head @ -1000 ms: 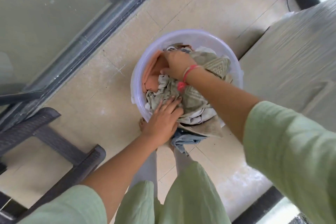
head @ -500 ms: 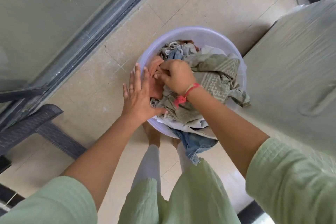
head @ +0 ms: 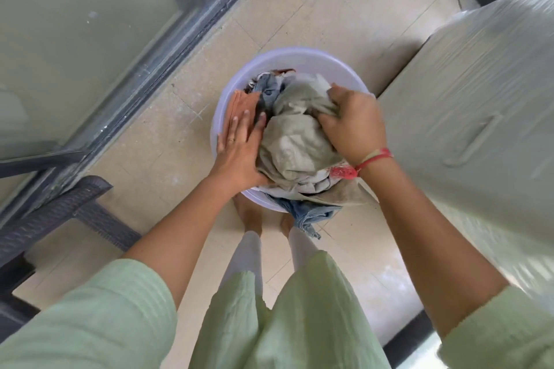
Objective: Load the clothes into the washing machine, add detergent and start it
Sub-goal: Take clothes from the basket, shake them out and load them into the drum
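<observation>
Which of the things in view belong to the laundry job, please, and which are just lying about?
Belong to the job:
- basin holding the clothes
- right hand, gripping the clothes
- left hand, pressed flat against them
- white wrapped appliance on the right, probably the washing machine

Just lying about:
- dark chair
- glass door

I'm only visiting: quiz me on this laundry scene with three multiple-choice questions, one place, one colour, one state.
1. Where does the tub stand? A on the floor; B on a chair; C on the machine.
2. What colour is the wrist thread? A blue; B red; C green.
3. What is the right hand doing? A hanging idle; B lying flat; C gripping the beige cloth.
Answers: A, floor tiles surround it; B, red against the right wrist; C, it clutches bunched fabric.
</observation>
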`<state>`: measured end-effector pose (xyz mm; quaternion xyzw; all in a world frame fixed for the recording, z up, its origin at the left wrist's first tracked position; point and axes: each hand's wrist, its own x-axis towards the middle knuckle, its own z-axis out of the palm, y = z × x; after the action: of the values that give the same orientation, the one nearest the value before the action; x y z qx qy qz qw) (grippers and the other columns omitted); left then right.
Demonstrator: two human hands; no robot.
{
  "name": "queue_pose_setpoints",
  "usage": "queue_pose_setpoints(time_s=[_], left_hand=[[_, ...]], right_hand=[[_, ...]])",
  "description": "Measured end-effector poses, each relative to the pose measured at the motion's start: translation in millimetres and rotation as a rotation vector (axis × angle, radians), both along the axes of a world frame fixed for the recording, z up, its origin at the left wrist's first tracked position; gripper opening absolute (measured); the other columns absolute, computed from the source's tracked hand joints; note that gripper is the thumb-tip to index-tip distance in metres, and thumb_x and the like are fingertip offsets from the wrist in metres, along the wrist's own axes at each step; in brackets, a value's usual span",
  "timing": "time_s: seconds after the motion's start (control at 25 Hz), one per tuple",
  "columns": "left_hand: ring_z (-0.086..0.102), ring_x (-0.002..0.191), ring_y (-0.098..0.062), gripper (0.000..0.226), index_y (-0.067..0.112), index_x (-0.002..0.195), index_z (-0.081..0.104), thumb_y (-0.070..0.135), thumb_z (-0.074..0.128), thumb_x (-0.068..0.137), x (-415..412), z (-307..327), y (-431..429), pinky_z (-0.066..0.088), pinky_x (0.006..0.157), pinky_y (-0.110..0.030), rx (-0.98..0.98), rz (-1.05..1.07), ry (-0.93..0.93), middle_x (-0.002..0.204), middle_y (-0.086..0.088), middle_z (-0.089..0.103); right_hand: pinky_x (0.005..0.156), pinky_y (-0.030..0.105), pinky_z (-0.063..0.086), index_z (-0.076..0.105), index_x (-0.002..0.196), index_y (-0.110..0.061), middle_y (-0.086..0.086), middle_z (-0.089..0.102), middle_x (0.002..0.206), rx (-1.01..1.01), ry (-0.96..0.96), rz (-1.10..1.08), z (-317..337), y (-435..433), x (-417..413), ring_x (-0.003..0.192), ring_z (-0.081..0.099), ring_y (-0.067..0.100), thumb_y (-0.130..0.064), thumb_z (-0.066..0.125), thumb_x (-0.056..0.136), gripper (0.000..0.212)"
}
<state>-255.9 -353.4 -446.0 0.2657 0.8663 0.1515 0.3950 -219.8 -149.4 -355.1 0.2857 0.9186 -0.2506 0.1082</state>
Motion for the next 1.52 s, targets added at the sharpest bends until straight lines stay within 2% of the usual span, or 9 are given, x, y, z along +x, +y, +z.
queue_pose_setpoints(time_s=[0.16, 0.28, 0.44, 0.64, 0.8, 0.96, 1.2, 1.36, 1.52], left_hand=[[0.006, 0.145, -0.028, 0.124, 0.023, 0.150, -0.002, 0.049, 0.081, 0.062, -20, 39, -6, 0.023, 0.110, -0.059, 0.014, 0.094, 0.004, 0.158, -0.009, -0.003], [-0.003, 0.146, -0.020, 0.135, 0.027, 0.149, -0.012, 0.051, 0.083, 0.057, -27, 92, -6, 0.018, 0.117, -0.046, 0.130, 0.123, -0.070, 0.159, -0.006, -0.008], [-0.007, 0.145, -0.013, 0.138, 0.037, 0.146, -0.017, 0.049, 0.085, 0.055, -20, 178, 16, 0.009, 0.116, -0.038, 0.275, 0.019, -0.147, 0.158, 0.007, -0.012], [0.019, 0.143, -0.019, 0.106, 0.026, 0.150, 0.012, 0.020, 0.079, 0.068, -24, 235, 40, 0.022, 0.115, -0.039, 0.434, -0.013, -0.136, 0.156, -0.003, 0.017], [0.059, 0.109, -0.028, 0.044, 0.020, 0.121, 0.055, 0.005, 0.054, 0.080, -19, 258, 49, 0.049, 0.088, -0.042, 0.449, 0.024, -0.021, 0.116, -0.011, 0.064], [0.057, 0.066, -0.026, 0.025, 0.025, 0.089, 0.043, 0.002, 0.048, 0.080, -42, 315, 43, 0.046, 0.056, -0.037, 0.572, 0.058, 0.258, 0.071, -0.004, 0.056], [0.053, 0.062, -0.034, 0.015, 0.006, 0.089, 0.049, -0.005, 0.050, 0.080, -44, 389, 33, 0.028, 0.053, -0.031, 0.501, 0.031, 0.442, 0.065, -0.012, 0.048], [0.043, 0.059, -0.021, 0.008, 0.006, 0.088, 0.052, 0.000, 0.050, 0.082, -56, 465, 46, 0.031, 0.053, -0.033, 0.770, 0.075, 0.628, 0.065, -0.005, 0.049], [0.057, 0.069, -0.042, 0.016, 0.021, 0.090, 0.041, 0.008, 0.045, 0.082, -65, 496, 64, 0.044, 0.056, -0.043, 0.703, 0.010, 0.650, 0.073, -0.018, 0.059]], right_hand=[[0.056, 0.036, 0.042, 0.059, 0.077, -0.010, 0.011, 0.062, 0.070, 0.119, 0.273, -0.072, 114, 18, 7, 0.071, 0.060, 0.035, -0.035, 0.059, 0.077, 0.025], [0.052, 0.036, 0.044, 0.058, 0.073, -0.010, 0.006, 0.058, 0.066, 0.119, 0.262, -0.007, 161, 9, 34, 0.064, 0.058, 0.032, -0.038, 0.058, 0.077, 0.028], [0.053, 0.029, 0.044, 0.065, 0.077, -0.011, 0.007, 0.065, 0.076, 0.121, 0.331, -0.144, 200, -5, 70, 0.067, 0.061, 0.031, -0.016, 0.062, 0.068, 0.010], [0.054, 0.031, 0.048, 0.070, 0.091, -0.017, 0.002, 0.062, 0.081, 0.109, 0.359, -0.141, 250, -30, 100, 0.070, 0.061, 0.027, -0.006, 0.066, 0.060, 0.034], [0.054, 0.033, 0.047, 0.069, 0.088, -0.013, 0.006, 0.059, 0.083, 0.129, 0.354, -0.174, 267, -28, 98, 0.069, 0.060, 0.031, -0.006, 0.062, 0.058, 0.032], [0.051, 0.023, 0.025, 0.068, 0.074, -0.009, -0.004, 0.042, 0.069, 0.171, 0.508, -0.276, 303, -13, 90, 0.058, 0.043, 0.018, 0.012, 0.056, 0.055, 0.031], [0.057, 0.023, 0.032, 0.070, 0.078, -0.009, 0.003, 0.050, 0.074, 0.074, 0.569, -0.399, 343, -11, 70, 0.065, 0.050, 0.021, 0.015, 0.053, 0.062, 0.033], [0.060, 0.006, 0.032, 0.069, 0.079, -0.007, 0.005, 0.049, 0.075, 0.224, 0.864, -0.405, 414, 12, 72, 0.069, 0.041, 0.007, 0.008, 0.048, 0.061, 0.031], [0.058, 0.012, 0.030, 0.067, 0.078, -0.006, 0.003, 0.048, 0.076, 0.187, 0.781, -0.409, 434, 15, 62, 0.073, 0.053, 0.025, 0.010, 0.046, 0.062, 0.031]])
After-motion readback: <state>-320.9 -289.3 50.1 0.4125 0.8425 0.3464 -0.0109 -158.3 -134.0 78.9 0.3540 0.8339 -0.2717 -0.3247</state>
